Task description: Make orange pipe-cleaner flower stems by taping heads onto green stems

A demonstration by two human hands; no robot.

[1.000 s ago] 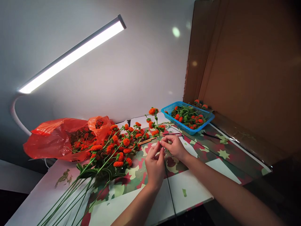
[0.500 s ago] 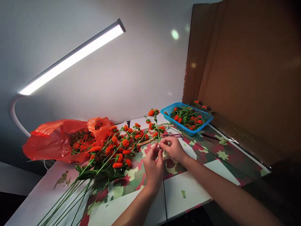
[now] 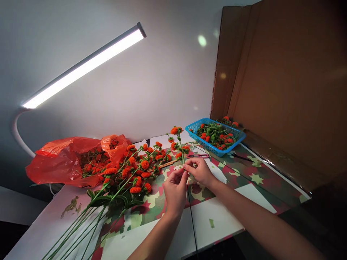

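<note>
Upright between my hands is a green stem with several small fuzzy orange flowers [image 3: 174, 146], which look like pipe-cleaner blooms. My right hand [image 3: 201, 171] pinches the stem just below the lowest flowers with thumb and fingertips. Just under it, my left hand [image 3: 175, 189] is closed, its thumb and fingers pressed together at the same stem. A thin dark stem wire [image 3: 191, 213] runs down from the fingers toward the table's front edge. Whatever small piece lies between the fingertips is hidden. Left of my hands lies a bunch of finished-looking flower sprays [image 3: 144, 165] with long green stems.
A red plastic bag [image 3: 59, 159] with more orange flowers sits at the left. A blue basket [image 3: 230, 150] of flower pieces stands at the back right. Pink-handled scissors [image 3: 202, 156] lie behind my right hand. A lit lamp [image 3: 86, 66] hangs above; cardboard [image 3: 284, 79] stands at right.
My left hand has shifted slightly left and its wrist has turned a little. The dark wire's lower end has swung slightly right. My right hand holds nearly still.
</note>
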